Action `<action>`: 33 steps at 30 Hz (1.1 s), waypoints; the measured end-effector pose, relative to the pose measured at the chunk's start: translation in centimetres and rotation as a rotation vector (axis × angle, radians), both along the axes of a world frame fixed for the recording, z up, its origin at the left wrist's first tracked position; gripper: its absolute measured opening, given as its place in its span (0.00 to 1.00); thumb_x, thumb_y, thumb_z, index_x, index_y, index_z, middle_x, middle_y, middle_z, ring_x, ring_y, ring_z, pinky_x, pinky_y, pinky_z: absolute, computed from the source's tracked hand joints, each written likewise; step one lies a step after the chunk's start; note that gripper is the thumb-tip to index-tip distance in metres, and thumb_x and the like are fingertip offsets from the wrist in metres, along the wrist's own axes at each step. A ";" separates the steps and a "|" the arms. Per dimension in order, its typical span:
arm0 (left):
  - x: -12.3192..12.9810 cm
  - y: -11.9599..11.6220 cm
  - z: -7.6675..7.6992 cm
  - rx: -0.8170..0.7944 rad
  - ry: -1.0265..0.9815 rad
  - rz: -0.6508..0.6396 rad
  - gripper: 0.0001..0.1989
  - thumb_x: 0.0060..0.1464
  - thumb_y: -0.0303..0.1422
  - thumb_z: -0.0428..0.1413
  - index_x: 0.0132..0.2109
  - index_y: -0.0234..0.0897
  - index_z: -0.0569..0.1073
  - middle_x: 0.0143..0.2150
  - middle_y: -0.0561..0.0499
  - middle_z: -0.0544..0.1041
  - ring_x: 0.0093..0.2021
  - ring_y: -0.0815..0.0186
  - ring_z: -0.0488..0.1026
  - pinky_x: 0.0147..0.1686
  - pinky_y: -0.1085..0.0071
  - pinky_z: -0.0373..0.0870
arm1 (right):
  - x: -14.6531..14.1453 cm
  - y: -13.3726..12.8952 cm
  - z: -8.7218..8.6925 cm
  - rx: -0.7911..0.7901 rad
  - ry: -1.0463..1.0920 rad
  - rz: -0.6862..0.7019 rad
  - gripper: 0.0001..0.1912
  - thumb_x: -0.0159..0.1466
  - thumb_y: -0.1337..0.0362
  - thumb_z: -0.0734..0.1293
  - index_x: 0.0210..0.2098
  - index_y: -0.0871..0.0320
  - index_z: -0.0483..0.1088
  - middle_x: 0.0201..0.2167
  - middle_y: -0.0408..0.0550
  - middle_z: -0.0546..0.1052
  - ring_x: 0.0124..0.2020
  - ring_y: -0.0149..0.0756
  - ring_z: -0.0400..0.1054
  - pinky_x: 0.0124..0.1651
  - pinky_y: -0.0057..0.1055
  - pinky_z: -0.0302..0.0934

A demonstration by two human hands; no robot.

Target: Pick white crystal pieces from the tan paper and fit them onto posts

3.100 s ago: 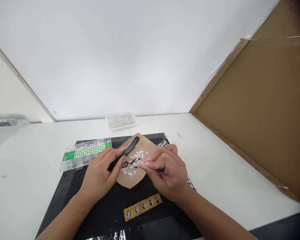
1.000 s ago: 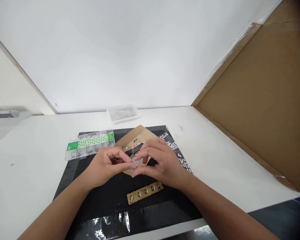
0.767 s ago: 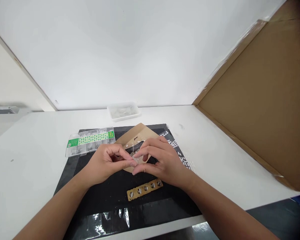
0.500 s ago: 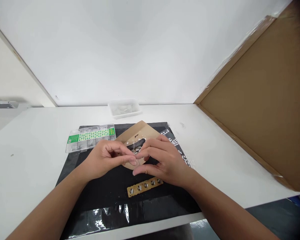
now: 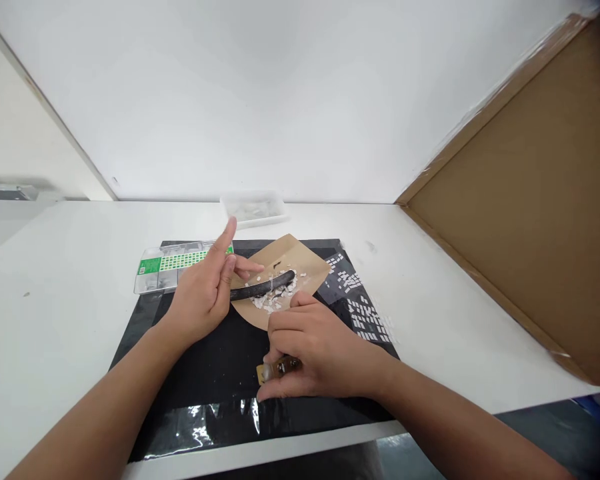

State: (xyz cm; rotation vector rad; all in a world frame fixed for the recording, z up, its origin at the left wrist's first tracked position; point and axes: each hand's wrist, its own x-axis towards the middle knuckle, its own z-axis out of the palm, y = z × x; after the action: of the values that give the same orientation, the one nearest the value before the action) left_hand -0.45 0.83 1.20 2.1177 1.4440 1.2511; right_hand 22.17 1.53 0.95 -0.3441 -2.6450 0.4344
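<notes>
My left hand [image 5: 203,290] hovers over the left edge of a brown paper sheet [image 5: 307,257], its index finger raised and other fingers stretched out. Beside those fingers, a dark curved rod [image 5: 267,287] lies across the paper among white flakes [image 5: 267,303]; its left end is hidden by the hand. Nearer to me, my right hand [image 5: 315,350] reaches down over a narrow gold strip [image 5: 260,373] with small metal pieces on it. Thumb and fingers close across the strip from both sides. Most of the strip is covered by the hand.
A black mat [image 5: 200,373] covers the middle of the white table. On it lie a clear compartment box [image 5: 155,270] with a green label and rows of small white tiles [image 5: 365,320]. A translucent tub [image 5: 255,210] stands behind; a cardboard panel [image 5: 520,200] rises at right.
My hands have parted from their meeting point above the paper. The left went left and up, fingers spreading; the right came down to the gold strip. The rod and flakes now show more.
</notes>
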 end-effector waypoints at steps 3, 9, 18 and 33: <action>0.1 0.0 -0.3 0.032 -0.038 -0.031 0.34 0.71 0.34 0.45 0.75 0.41 0.36 0.54 0.44 0.80 0.49 0.62 0.78 0.45 0.65 0.74 | 0.0 0.1 -0.1 -0.005 -0.036 0.008 0.22 0.62 0.44 0.72 0.28 0.57 0.72 0.26 0.39 0.72 0.25 0.27 0.61 0.38 0.33 0.48; 0.1 0.0 -0.7 0.017 -0.029 -0.126 0.44 0.67 0.33 0.52 0.74 0.40 0.27 0.55 0.39 0.79 0.47 0.58 0.79 0.47 0.59 0.74 | -0.1 -0.1 -0.3 0.015 -0.096 0.030 0.22 0.62 0.43 0.71 0.28 0.57 0.71 0.25 0.39 0.72 0.26 0.28 0.62 0.38 0.33 0.49; 0.2 0.1 -0.9 0.004 -0.008 -0.144 0.44 0.64 0.29 0.54 0.75 0.39 0.32 0.52 0.40 0.80 0.45 0.57 0.77 0.36 0.64 0.73 | -0.3 -0.4 -0.1 0.039 -0.079 0.028 0.22 0.63 0.44 0.71 0.29 0.57 0.71 0.27 0.40 0.74 0.27 0.28 0.62 0.39 0.34 0.47; -0.1 0.5 -1.6 0.079 0.071 -0.195 0.43 0.63 0.26 0.53 0.75 0.40 0.35 0.49 0.43 0.79 0.39 0.63 0.75 0.29 0.69 0.71 | 1.6 1.1 1.7 -0.156 -0.161 0.095 0.20 0.62 0.47 0.73 0.28 0.58 0.72 0.27 0.38 0.72 0.28 0.28 0.63 0.42 0.33 0.48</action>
State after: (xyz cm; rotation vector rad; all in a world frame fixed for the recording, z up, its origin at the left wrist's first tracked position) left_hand -0.57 1.37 -0.45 2.3124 1.1977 1.1882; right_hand 23.74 2.62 2.68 -0.3146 -2.8000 0.6717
